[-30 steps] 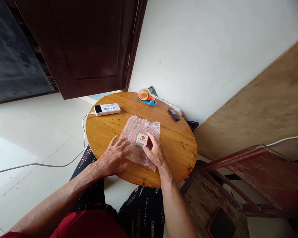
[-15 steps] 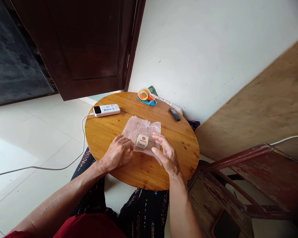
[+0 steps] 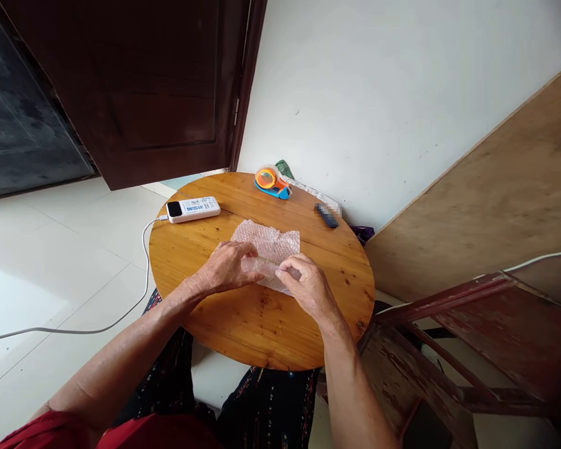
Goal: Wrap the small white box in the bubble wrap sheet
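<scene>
A sheet of bubble wrap [image 3: 266,236] lies on the round wooden table [image 3: 350,280], its near part folded up over a small box. Only a thin pale yellowish edge of the box [image 3: 267,259] shows; the wrap and my fingers hide the rest. My left hand [image 3: 229,265] grips the folded wrap at its left side, thumb low and fingers curled above. From the right, my right hand [image 3: 307,284] pinches the fold between thumb and forefinger.
An orange and blue tape dispenser [image 3: 272,182] stands at the table's far edge. To its right lies a dark blurred object [image 3: 326,215]. A white device [image 3: 194,209] with a cable [image 3: 146,249] sits at the left. A wooden frame [image 3: 449,305] stands at the right.
Both hands have moved inward and taken hold of the bubble wrap. Its near edge has been folded over the box, whose printed top was in view before.
</scene>
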Demonstrator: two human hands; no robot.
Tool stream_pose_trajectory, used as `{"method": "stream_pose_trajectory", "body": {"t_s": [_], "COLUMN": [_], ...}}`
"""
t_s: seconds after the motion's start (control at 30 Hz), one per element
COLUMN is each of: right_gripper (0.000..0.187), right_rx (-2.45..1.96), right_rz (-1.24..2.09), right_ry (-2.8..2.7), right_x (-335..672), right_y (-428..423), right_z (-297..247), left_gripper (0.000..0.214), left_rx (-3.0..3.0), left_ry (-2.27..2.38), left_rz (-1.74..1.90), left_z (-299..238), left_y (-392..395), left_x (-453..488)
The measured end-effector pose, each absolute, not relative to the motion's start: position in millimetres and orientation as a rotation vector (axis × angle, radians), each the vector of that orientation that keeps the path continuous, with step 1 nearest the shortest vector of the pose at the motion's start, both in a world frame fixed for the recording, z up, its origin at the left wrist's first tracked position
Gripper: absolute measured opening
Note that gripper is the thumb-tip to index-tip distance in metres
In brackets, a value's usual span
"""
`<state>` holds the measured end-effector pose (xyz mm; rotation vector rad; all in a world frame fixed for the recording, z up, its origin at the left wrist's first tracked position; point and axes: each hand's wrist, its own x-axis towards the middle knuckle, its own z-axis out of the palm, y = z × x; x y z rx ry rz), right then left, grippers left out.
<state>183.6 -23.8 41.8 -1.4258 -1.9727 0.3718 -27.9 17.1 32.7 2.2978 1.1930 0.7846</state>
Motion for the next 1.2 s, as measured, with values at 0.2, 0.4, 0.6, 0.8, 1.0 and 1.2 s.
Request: {"method": "stream_pose_trajectory", "body": {"t_s": [0.2,0.4,0.6,0.8,1.0,1.2], "right_gripper": [0.011,0.01,0.01,0.013,0.011,0.008], "right_rx": [-1.376,-1.397,-1.406,-1.437,-1.49,-1.603], "right_rz": [0.64,0.728,0.732,0.748,0.717,0.234], "right_ry": [-1.881,-1.75,-1.696,-1.674,-1.626,-1.732], "right_x": [183,184,185,183,183,190], "right_y": [-12,-10,-16,-18,-16,-24], "right_z": [39,30,24,24,15,21], "left_gripper": [0.012,0.012,0.014,0.017,0.002,0.008], "left_rx": [2.02,1.821,1.835,1.821,1.83,1.832], "left_ry": [1.089,1.089,1.086,1.032,1.147,1.157], "left_rz": [0.923,0.961,1.044,1.061,0.973,0.95], "left_z": [21,14,10,10,9,11], "left_y": [22,24,19,17,20,23], "left_x": [-21,-12,-8,-7,-8,-6]}}
